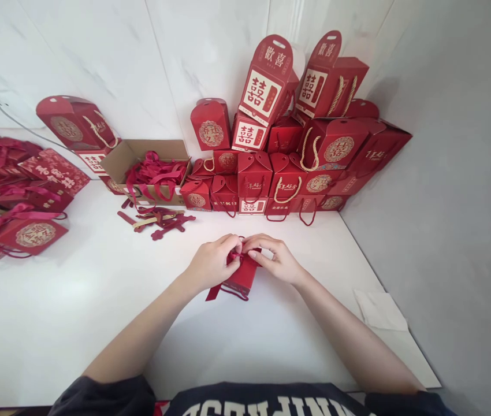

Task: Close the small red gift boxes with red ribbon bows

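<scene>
Head view, red box (241, 278) under both hands (216, 260) (278, 260), ribbon (213, 292) pinched above.

Bright, cool, even light fills the view, leaving a glare patch on the white bench (98, 312) and a soft shadow beside the stacked red boxes (341, 149) on the grey wall (457, 202), while wide-angle distortion stretches the outer edges and the top right corner darkens

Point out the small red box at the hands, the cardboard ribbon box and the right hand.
Small red box (242, 276): head view, on its bare red surface.
Cardboard ribbon box (170, 148): head view, inside of its back wall.
Right hand (279, 261): head view, back of the hand.
</scene>
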Demonstrator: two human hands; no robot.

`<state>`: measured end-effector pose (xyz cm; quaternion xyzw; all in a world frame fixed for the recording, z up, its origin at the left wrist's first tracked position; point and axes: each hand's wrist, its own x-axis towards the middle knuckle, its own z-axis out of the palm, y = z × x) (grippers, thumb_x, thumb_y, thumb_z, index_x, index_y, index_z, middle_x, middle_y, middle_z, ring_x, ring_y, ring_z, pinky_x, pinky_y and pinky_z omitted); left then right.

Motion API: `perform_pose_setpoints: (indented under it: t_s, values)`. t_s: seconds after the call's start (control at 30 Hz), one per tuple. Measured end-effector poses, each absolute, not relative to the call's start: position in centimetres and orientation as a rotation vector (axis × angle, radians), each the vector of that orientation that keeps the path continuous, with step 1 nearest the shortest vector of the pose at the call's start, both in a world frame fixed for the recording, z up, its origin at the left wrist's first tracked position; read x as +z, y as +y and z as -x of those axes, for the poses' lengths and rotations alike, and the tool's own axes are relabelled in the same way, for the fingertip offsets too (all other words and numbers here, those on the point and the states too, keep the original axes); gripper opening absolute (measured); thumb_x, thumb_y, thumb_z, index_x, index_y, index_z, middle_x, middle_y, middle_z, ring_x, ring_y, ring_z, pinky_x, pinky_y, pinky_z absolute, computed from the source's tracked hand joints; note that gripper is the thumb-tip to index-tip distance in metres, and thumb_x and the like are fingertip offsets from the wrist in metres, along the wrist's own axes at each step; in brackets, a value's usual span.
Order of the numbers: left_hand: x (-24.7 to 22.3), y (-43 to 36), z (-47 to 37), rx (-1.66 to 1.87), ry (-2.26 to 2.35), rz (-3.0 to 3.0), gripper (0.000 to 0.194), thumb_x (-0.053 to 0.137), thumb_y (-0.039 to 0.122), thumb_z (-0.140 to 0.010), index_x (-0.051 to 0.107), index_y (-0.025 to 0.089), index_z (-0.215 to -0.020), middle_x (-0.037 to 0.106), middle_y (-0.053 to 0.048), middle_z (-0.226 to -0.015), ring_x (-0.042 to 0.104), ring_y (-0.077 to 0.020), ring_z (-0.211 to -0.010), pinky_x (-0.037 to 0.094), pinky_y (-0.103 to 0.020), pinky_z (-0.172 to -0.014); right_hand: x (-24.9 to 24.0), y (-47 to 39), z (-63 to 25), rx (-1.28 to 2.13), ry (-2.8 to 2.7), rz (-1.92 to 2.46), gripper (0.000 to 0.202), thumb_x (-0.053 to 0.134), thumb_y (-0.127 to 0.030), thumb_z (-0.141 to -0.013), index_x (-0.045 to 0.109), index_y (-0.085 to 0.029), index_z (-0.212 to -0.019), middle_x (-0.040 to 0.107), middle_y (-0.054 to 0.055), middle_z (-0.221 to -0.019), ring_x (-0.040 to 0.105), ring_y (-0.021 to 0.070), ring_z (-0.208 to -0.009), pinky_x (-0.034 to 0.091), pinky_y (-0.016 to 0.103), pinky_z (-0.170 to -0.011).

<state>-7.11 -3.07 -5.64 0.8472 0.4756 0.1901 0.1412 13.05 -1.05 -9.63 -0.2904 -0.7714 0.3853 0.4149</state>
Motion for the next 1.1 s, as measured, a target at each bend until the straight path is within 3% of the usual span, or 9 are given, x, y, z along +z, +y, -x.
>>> perform_pose_setpoints:
  t_s: [0.13,0.47,0.7,0.87,1.1]
  values:
    - [-6.3,-2.8,7.8,0.627,1.257,-2.557,0.007,0.050,0.015,-0.083,0.049,0.021,-0.085,0.061,0.002,-0.087,0.057,-0.0103,-0.067,0.043,-0.022,-0.063,-10.3,-0.3,-12.6,1.028,-1.927,0.858,0.018,0.057,-0.029,-0.091,0.069,-0.025,-0.104,0.059,0.008,-0.118,0.055,0.0212,-0.118,0.040,0.042,-0.106]
    - [-6.5,-3.0,8.1,0.723,1.285,-2.720,0.008,0.055,0.019,-0.084,0.051,0.021,-0.091,0.066,0.004,-0.088,0.058,-0.0100,-0.063,0.043,-0.023,-0.061,-10.2,0.4,-12.7,1.502,-1.799,0.735,0.018,0.065,-0.032,-0.085,0.075,-0.024,-0.098,0.058,0.006,-0.133,0.056,0.0226,-0.122,0.041,0.040,-0.107]
    - [-5.0,-3.2,8.4,0.641,1.425,-2.674,0.017,0.061,0.030,-0.084,0.053,0.019,-0.075,0.060,0.001,-0.078,0.056,-0.0150,-0.075,0.041,-0.026,-0.064,-9.8,0.1,-12.8,1.385,-1.772,0.841,0.008,0.069,-0.027,-0.080,0.074,-0.021,-0.084,0.064,0.007,-0.126,0.061,0.0216,-0.116,0.042,0.038,-0.104]
    - [-3.9,-3.0,8.9,0.554,1.395,-2.396,0.026,0.063,0.045,-0.083,0.060,0.020,-0.077,0.062,0.001,-0.078,0.056,-0.0140,-0.073,0.042,-0.027,-0.067,-9.4,-0.2,-12.8,1.381,-1.777,0.878,0.010,0.067,-0.028,-0.081,0.072,-0.020,-0.083,0.063,0.009,-0.127,0.061,0.0215,-0.115,0.043,0.037,-0.102]
    - [-3.7,-2.7,9.0,0.581,1.285,-2.039,0.020,0.058,0.036,-0.086,0.065,0.019,-0.079,0.064,0.001,-0.076,0.055,-0.0112,-0.066,0.042,-0.024,-0.062,-9.4,-0.5,-12.8,1.303,-1.811,0.875,0.007,0.064,-0.024,-0.081,0.070,-0.020,-0.082,0.063,0.008,-0.126,0.060,0.0212,-0.115,0.041,0.038,-0.103]
